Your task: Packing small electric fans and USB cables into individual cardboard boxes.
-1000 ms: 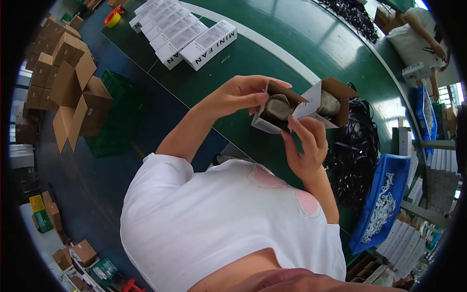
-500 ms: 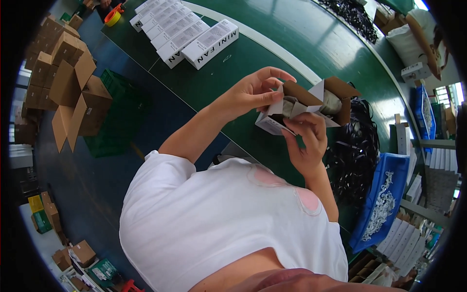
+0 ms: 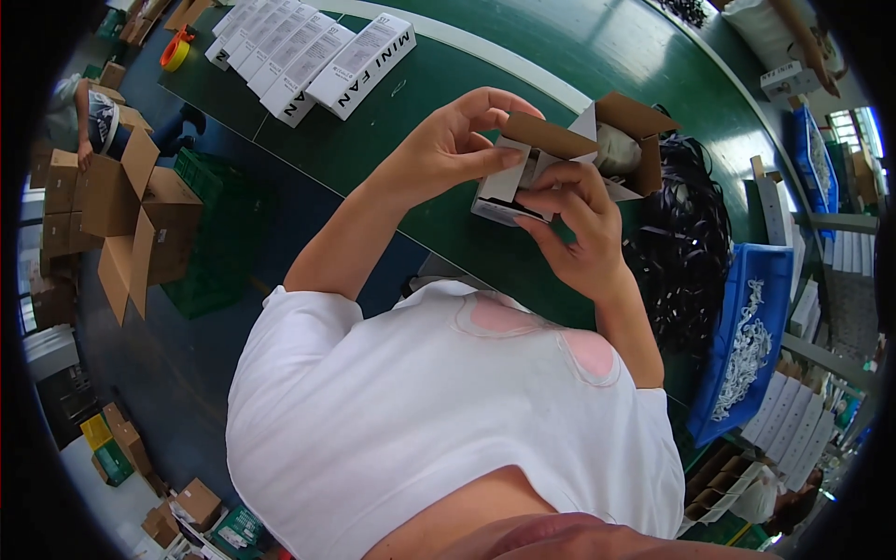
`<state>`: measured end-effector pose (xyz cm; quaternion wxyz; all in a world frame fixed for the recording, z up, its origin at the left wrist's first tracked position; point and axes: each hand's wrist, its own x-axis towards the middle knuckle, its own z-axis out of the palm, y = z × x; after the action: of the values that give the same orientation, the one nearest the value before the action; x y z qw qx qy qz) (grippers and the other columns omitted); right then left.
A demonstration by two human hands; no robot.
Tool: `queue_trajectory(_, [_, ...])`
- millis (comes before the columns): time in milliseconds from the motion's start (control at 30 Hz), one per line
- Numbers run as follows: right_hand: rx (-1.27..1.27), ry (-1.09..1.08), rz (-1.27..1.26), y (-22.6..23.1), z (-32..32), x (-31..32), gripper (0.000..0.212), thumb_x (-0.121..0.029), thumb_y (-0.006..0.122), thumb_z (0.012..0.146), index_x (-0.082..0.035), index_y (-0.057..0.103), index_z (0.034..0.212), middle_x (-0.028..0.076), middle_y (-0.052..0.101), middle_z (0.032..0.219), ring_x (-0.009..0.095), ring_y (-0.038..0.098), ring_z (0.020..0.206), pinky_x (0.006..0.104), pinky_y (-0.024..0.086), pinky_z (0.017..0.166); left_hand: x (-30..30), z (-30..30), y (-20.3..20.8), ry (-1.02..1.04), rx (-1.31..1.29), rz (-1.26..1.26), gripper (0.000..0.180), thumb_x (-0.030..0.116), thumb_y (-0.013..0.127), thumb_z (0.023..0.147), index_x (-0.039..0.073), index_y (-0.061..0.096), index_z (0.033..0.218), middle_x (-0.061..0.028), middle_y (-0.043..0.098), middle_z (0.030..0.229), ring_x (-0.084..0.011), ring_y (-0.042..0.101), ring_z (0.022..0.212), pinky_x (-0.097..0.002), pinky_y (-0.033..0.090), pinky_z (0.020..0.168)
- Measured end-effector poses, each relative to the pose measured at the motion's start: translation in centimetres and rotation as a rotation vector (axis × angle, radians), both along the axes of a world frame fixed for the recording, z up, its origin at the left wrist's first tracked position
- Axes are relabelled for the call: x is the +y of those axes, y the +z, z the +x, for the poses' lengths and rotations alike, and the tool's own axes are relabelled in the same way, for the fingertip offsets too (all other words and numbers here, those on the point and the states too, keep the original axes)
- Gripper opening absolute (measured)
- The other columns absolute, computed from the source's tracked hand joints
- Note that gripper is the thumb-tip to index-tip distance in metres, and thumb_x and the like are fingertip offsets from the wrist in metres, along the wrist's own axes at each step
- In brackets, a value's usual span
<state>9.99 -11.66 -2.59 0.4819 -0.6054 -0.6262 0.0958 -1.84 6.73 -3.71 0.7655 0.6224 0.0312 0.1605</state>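
Observation:
Before me on the green table stands an open white carton with brown inner flaps. My left hand grips its far-left side, thumb on a raised flap. The fingers of my right hand curl over the opening, while the thumb presses near the front edge. Those fingers mostly hide the contents. Right behind it, a second open carton holds a whitish wrapped item; neither hand seems to grip that one.
Closed white cartons lie in a row at the far left, near a yellow-and-red tape roll. Black straps heap at the right beside a blue tray of white pieces. An open brown box rests by a green crate; another person is beyond.
My right fingers reach further over the carton's opening, and its front flap sits lower. The view has shifted, and another person has come into sight at the left.

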Motion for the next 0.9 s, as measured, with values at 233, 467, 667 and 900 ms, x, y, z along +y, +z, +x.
queue_trajectory(233, [-0.101, -0.156, 0.195, -2.0, -0.3, -0.2, 0.041, 0.007, 0.077, 0.071, -0.004, 0.064, 0.108, 0.010, 0.056, 0.110, 0.022, 0.057, 0.084, 0.0287, 0.049, 0.072, -0.6, 0.1, -2.5, 0.238, -0.364, 0.565, 0.030, 0.004, 0.070, 0.083, 0.007, 0.071, 0.113, -0.0121, 0.066, 0.123, -0.0144, 0.064, 0.076, -0.0201, 0.051, 0.065])
queue_trajectory(467, [0.033, -0.225, 0.186, -2.1, -0.8, -0.5, 0.055, 0.013, 0.071, 0.071, -0.003, 0.056, 0.121, 0.010, 0.058, 0.105, 0.018, 0.057, 0.076, 0.0276, 0.052, 0.067, -1.8, -1.4, -0.4, 0.330, -0.234, 0.724, 0.031, 0.019, 0.079, 0.081, 0.011, 0.075, 0.111, -0.0098, 0.067, 0.126, -0.0170, 0.067, 0.078, -0.0217, 0.052, 0.062])
queue_trajectory(667, [0.138, -0.194, 0.117, -2.2, -0.9, -0.7, 0.060, 0.013, 0.071, 0.072, -0.003, 0.053, 0.127, 0.010, 0.058, 0.103, 0.018, 0.058, 0.076, 0.0281, 0.053, 0.068, -1.8, -1.9, 0.1, 0.394, -0.200, 1.168, 0.045, 0.035, 0.080, 0.080, 0.011, 0.073, 0.116, -0.0110, 0.066, 0.129, -0.0177, 0.067, 0.079, -0.0219, 0.052, 0.060])
queue_trajectory(900, [0.121, -0.196, 0.135, -2.2, -1.0, -0.6, 0.060, 0.011, 0.072, 0.075, -0.003, 0.052, 0.130, 0.009, 0.059, 0.101, 0.017, 0.058, 0.076, 0.0269, 0.053, 0.068, -1.7, -1.7, 0.0, 0.445, -0.221, 1.402, 0.046, 0.039, 0.079, 0.081, 0.011, 0.074, 0.117, -0.0088, 0.067, 0.128, -0.0153, 0.065, 0.074, -0.0202, 0.050, 0.056])
